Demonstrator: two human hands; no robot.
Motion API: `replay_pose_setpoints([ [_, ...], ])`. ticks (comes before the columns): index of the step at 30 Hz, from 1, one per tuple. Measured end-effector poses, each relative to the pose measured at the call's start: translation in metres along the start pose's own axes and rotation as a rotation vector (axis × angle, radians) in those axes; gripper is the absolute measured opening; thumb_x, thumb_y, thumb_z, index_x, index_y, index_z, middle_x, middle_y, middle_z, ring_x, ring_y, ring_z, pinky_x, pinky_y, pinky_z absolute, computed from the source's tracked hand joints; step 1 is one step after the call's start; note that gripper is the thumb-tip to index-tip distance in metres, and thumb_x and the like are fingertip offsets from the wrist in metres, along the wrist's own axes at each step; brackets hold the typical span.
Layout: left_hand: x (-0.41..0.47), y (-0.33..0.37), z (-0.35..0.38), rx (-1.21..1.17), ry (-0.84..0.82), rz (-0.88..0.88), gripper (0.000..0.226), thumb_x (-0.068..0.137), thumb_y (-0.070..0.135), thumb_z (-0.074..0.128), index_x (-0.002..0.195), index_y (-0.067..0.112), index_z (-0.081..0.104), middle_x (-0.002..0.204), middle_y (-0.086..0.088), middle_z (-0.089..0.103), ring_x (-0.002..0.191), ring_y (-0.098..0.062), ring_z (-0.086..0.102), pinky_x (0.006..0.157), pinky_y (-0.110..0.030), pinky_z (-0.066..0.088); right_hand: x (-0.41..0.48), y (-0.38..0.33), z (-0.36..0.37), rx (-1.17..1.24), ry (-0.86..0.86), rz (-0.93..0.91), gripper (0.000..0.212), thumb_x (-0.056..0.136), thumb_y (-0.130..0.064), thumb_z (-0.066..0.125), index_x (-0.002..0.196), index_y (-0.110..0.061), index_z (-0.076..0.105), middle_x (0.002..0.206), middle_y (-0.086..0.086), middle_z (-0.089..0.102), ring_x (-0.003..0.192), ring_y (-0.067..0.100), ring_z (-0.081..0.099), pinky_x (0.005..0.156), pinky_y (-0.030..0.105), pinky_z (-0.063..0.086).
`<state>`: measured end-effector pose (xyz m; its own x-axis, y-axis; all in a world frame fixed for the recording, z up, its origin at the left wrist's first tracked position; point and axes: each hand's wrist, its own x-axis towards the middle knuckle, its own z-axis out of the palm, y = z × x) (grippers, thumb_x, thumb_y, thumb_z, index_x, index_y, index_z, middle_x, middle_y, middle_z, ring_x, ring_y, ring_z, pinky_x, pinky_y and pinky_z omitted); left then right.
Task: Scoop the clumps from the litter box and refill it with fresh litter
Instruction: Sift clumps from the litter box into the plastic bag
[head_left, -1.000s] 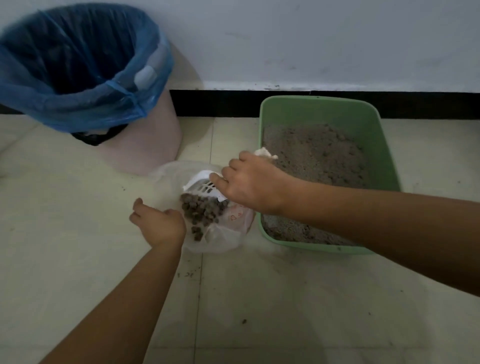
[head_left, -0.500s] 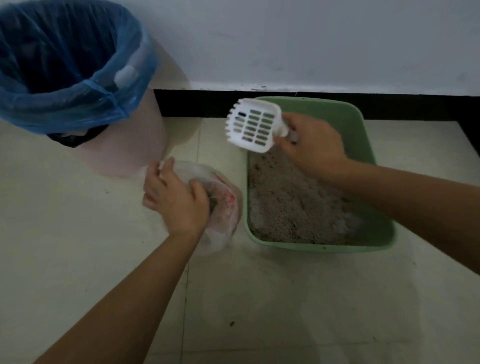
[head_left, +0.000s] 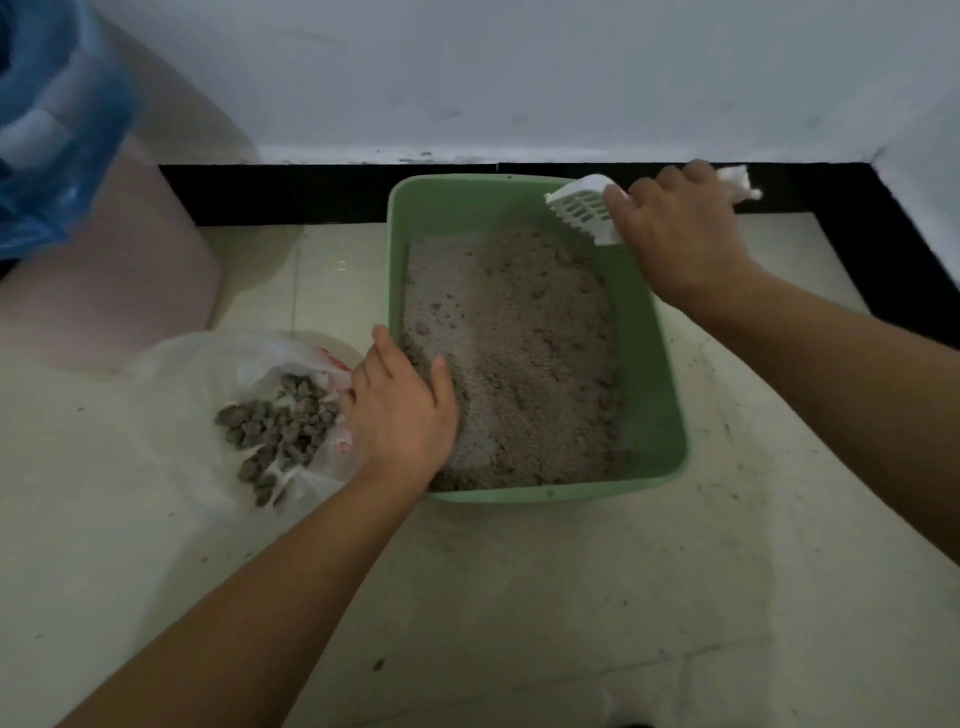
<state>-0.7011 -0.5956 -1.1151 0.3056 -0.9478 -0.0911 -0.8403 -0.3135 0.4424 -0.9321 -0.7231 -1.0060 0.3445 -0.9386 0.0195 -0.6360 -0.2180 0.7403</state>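
green litter box (head_left: 670, 415) sits on the floor, the right hand (head_left: 680, 234) with its grip curled round a white scoop (head_left: 579, 208) over its far right corner, the left hand (head_left: 400, 415) with its grip spread loose on its left rim, bagged clumps (head_left: 280, 426) just left of it.

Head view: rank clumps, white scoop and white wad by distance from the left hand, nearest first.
1. Clumps, in the bag just left of the left hand.
2. White scoop, over the box's far right corner.
3. White wad, beyond the right hand.
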Motion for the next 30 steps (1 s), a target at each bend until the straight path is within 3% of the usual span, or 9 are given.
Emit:
replay_pose_setpoints([
  [7, -0.001, 0.002, -0.002, 0.029, -0.004, 0.006, 0.076, 0.100, 0.054, 0.029, 0.154, 0.004, 0.009, 0.147, -0.022, 0.038, 0.137, -0.038, 0.035, 0.110, -0.052, 0.030, 0.021, -0.013, 0.012, 0.055, 0.016, -0.085, 0.052, 0.088, -0.022, 0.063, 0.134, -0.010, 0.045, 0.113, 0.012, 0.065, 0.099, 0.030, 0.060, 0.084, 0.038, 0.044],
  [13, 0.000, 0.001, -0.001, 0.014, -0.007, 0.005, 0.076, 0.100, 0.053, 0.031, 0.154, 0.003, 0.012, 0.146, -0.023, 0.040, 0.136, -0.038, 0.036, 0.110, -0.054, 0.032, 0.035, -0.014, 0.002, 0.242, -0.244, -0.044, 0.024, 0.089, -0.017, 0.066, 0.112, -0.012, 0.064, 0.087, 0.008, 0.061, 0.075, 0.025, 0.055, 0.078, 0.039, 0.046],
  [15, 0.000, 0.000, 0.000, 0.010, -0.006, 0.010, 0.075, 0.100, 0.052, 0.032, 0.154, 0.003, 0.013, 0.146, -0.022, 0.040, 0.136, -0.038, 0.036, 0.110, -0.053, 0.032, 0.042, -0.003, -0.008, 0.340, -0.273, 0.001, 0.028, 0.087, -0.013, 0.069, 0.115, -0.012, 0.067, 0.091, 0.009, 0.063, 0.071, 0.025, 0.055, 0.069, 0.039, 0.051],
  [18, 0.000, 0.000, 0.000, -0.002, -0.005, 0.016, 0.075, 0.100, 0.051, 0.033, 0.154, 0.003, 0.013, 0.146, -0.022, 0.040, 0.136, -0.038, 0.037, 0.109, -0.052, 0.032, 0.048, 0.009, -0.015, 0.340, -0.194, 0.031, 0.029, 0.085, -0.013, 0.071, 0.114, -0.014, 0.069, 0.092, 0.010, 0.067, 0.069, 0.025, 0.059, 0.050, 0.031, 0.043],
  [20, 0.000, 0.000, -0.001, -0.009, -0.004, 0.016, 0.075, 0.100, 0.051, 0.033, 0.154, 0.003, 0.013, 0.145, -0.022, 0.041, 0.135, -0.037, 0.037, 0.109, -0.052, 0.033, 0.045, 0.001, -0.015, 0.302, -0.187, 0.051, 0.028, 0.086, -0.015, 0.070, 0.114, -0.012, 0.067, 0.087, 0.011, 0.065, 0.070, 0.026, 0.057, 0.066, 0.038, 0.052],
  [22, -0.001, 0.000, -0.001, -0.015, -0.005, 0.013, 0.074, 0.100, 0.051, 0.032, 0.154, 0.003, 0.013, 0.145, -0.022, 0.042, 0.135, -0.037, 0.038, 0.109, -0.052, 0.034, 0.039, -0.012, -0.011, 0.245, -0.148, 0.029, 0.024, 0.090, -0.019, 0.067, 0.113, -0.012, 0.065, 0.082, 0.010, 0.060, 0.072, 0.026, 0.054, 0.082, 0.042, 0.049],
  [24, 0.000, 0.000, -0.001, -0.015, -0.001, 0.012, 0.074, 0.101, 0.051, 0.031, 0.154, 0.003, 0.013, 0.144, -0.022, 0.042, 0.134, -0.037, 0.039, 0.109, -0.052, 0.034, 0.035, -0.022, -0.008, 0.236, -0.093, -0.028, 0.027, 0.092, -0.021, 0.064, 0.118, -0.014, 0.061, 0.078, 0.010, 0.056, 0.079, 0.027, 0.058, 0.087, 0.043, 0.047],
  [28, 0.000, 0.000, -0.001, -0.033, 0.007, 0.005, 0.072, 0.101, 0.049, 0.033, 0.154, 0.003, 0.015, 0.143, -0.022, 0.044, 0.133, -0.037, 0.040, 0.109, -0.051, 0.035, 0.035, -0.029, -0.012, 0.289, -0.122, -0.223, 0.039, 0.094, -0.021, 0.062, 0.132, -0.022, 0.056, 0.065, 0.001, 0.045, 0.069, 0.020, 0.054, 0.078, 0.036, 0.051],
  [30, 0.000, 0.000, -0.001, -0.034, 0.006, 0.006, 0.072, 0.101, 0.049, 0.033, 0.153, 0.003, 0.015, 0.142, -0.022, 0.044, 0.133, -0.037, 0.040, 0.108, -0.050, 0.035, 0.029, -0.025, -0.021, 0.392, -0.244, -0.252, 0.043, 0.093, -0.016, 0.063, 0.135, -0.025, 0.057, 0.077, 0.002, 0.060, 0.067, 0.018, 0.059, 0.067, 0.031, 0.053],
])
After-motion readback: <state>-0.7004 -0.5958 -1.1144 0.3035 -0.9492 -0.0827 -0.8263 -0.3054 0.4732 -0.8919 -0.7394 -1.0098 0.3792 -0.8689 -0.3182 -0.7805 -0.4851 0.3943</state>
